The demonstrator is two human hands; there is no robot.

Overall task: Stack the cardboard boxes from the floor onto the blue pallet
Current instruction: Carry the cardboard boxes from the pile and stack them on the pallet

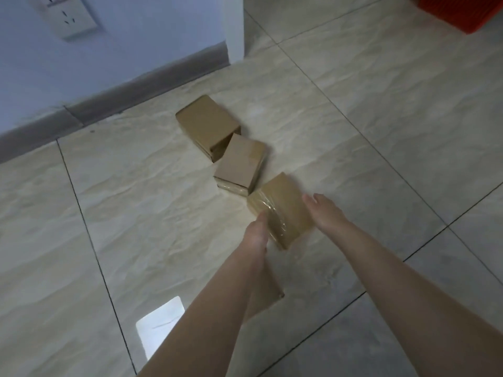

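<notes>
3 boxes (239, 164) | nearest box (283, 205) tape-glossy | left hand (255, 235) grip unclear | right hand (324, 210) spread

We read no text, label, brand or number anywhere. The cardboard boxes (207, 123) show plain brown faces, and the wall socket (69, 19) is too blurred to read.

One wide-angle head-mounted view, forward and steeply downward, fairly near the tiled floor (141, 202).

On the tiled floor (122, 213) lie cardboard boxes (208, 123), close together.
</notes>
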